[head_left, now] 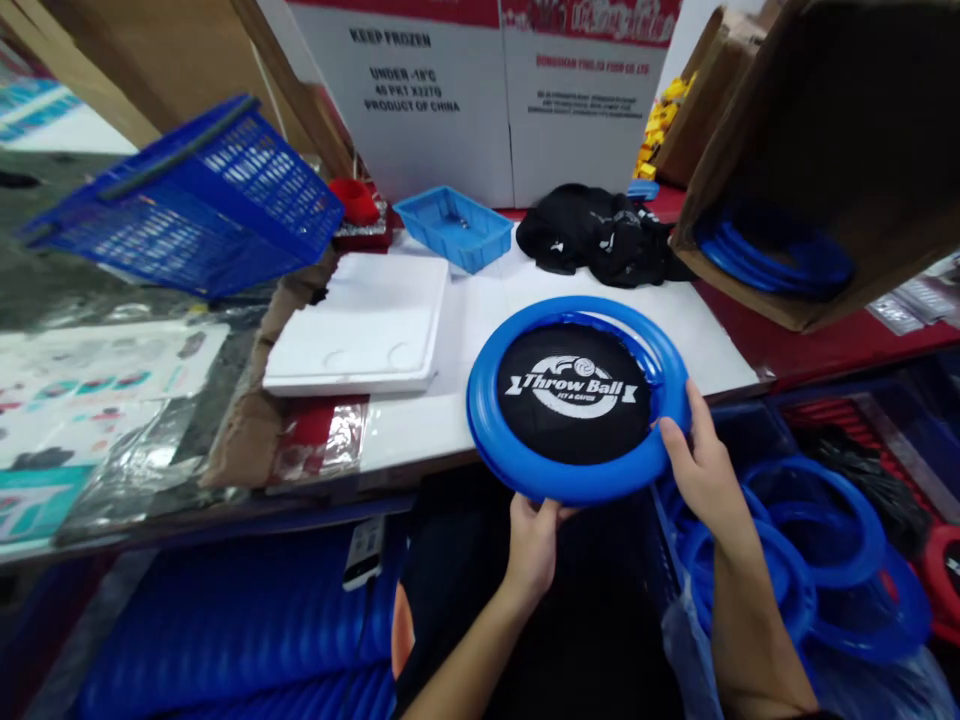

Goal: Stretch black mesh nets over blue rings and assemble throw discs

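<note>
The disc (576, 398) reads "Throw Ball"; the white carton (420, 100) "KEEP FROZEN, PRODUCT OF CHINA".

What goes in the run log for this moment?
left hand: grips blue plastic ring disc with black fabric centre | right hand: grips rim | white table

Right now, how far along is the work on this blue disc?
Done: black Throw Ball fabric sits stretched inside the blue ring. In hand: left hand and right hand grip its near rim. Left: bare blue rings and loose black fabric remain.

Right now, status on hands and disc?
Left hand grips blue disc at its near rim. Right hand grips the right rim. Disc at white table edge; nothing blocking.
</note>
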`<state>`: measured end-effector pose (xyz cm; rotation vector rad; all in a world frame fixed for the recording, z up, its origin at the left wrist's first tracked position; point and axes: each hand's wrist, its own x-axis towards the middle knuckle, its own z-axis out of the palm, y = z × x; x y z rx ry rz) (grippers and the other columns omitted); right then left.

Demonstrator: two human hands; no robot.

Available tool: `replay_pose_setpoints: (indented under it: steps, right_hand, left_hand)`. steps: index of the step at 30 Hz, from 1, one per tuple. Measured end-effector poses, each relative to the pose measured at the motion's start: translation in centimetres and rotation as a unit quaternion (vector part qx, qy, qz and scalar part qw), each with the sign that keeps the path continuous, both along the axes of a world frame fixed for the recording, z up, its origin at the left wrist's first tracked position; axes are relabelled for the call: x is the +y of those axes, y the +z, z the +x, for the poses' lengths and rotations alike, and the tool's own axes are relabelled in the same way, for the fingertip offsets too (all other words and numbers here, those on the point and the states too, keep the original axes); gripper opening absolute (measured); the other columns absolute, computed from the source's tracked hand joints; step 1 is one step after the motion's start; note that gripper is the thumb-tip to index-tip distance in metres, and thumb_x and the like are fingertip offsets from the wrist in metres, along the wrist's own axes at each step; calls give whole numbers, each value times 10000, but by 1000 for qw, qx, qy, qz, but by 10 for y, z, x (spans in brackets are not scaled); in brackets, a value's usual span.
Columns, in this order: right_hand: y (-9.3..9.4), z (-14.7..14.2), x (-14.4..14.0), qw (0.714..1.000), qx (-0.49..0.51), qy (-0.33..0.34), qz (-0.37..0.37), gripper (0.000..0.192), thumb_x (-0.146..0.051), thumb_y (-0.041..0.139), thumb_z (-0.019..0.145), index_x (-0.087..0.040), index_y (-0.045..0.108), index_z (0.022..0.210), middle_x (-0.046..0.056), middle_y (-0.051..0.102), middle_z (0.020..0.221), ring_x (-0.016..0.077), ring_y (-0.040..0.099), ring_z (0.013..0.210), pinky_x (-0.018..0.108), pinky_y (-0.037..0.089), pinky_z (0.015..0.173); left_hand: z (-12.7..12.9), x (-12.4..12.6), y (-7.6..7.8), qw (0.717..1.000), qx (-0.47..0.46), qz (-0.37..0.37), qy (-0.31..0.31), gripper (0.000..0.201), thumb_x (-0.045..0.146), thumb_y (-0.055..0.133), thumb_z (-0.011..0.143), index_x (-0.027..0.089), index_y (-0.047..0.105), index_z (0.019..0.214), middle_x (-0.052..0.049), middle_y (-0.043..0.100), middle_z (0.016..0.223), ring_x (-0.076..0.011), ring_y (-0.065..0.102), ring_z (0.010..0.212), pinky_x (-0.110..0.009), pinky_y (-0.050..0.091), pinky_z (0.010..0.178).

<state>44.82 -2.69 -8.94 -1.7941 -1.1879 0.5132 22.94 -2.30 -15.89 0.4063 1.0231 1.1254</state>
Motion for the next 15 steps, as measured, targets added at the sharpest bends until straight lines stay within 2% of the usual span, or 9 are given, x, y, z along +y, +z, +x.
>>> replay_pose_setpoints:
  steps: [2,4,6,8,11,12,13,15]
  right_hand:
    - [15,6,-4,993,-110,9,-31,746,-559,592,1032,-320,341,1692,120,559,1613,353,563,1459,578,479,1192]
    - [27,9,-4,983,-182,15,-28,669,-545,523,1065,-327,374,1680,120,591,1576,356,585,1416,593,464,1188]
    - [33,11,0,972,-234,19,-11,616,-508,481,1087,-314,407,1667,136,672,1453,353,635,1306,594,495,1135]
    - [35,13,4,956,-294,10,8,593,-478,498,1083,-275,465,1639,159,724,1307,371,642,1225,619,505,1094]
    - [36,14,9,922,-384,-18,42,530,-444,590,1045,-219,614,1524,200,715,1237,428,604,1240,692,473,1089]
    - [37,13,10,916,-397,-2,59,500,-418,617,1033,-227,641,1494,203,700,1276,435,592,1272,700,467,1099]
    - [39,12,11,914,-396,42,75,482,-383,635,1025,-250,643,1489,194,680,1344,430,578,1318,694,464,1118]
    - [44,9,13,903,-368,203,87,526,-312,658,1012,-320,591,1534,138,632,1485,395,543,1422,669,445,1186]
  left_hand:
    - [-1,2,8,997,-62,7,-47,358,331,936,747,135,651,837,22,655,704,-137,666,671,-439,666,860]
    - [-2,4,17,989,-116,16,-95,342,291,940,728,136,643,794,47,595,619,-125,637,624,-476,662,882]
    - [-4,7,25,982,-138,21,-124,338,264,949,720,132,684,884,11,673,714,-166,696,721,-501,649,924]
    - [-5,11,31,981,-135,23,-137,434,246,958,717,141,707,1056,-51,761,932,-232,747,905,-497,635,956]
    - [-8,18,34,983,-117,48,-134,580,213,977,692,161,683,1190,-91,777,1108,-267,738,1070,-460,607,1007]
    - [-9,20,33,984,-111,59,-129,611,202,985,678,163,675,1203,-94,777,1125,-266,733,1096,-453,594,1032]
    - [-10,22,31,984,-107,68,-124,637,188,994,662,164,669,1209,-94,778,1135,-265,730,1115,-453,581,1057]
    - [-12,26,29,984,-106,77,-118,662,170,1004,639,167,664,1206,-95,778,1151,-270,728,1142,-463,564,1091]
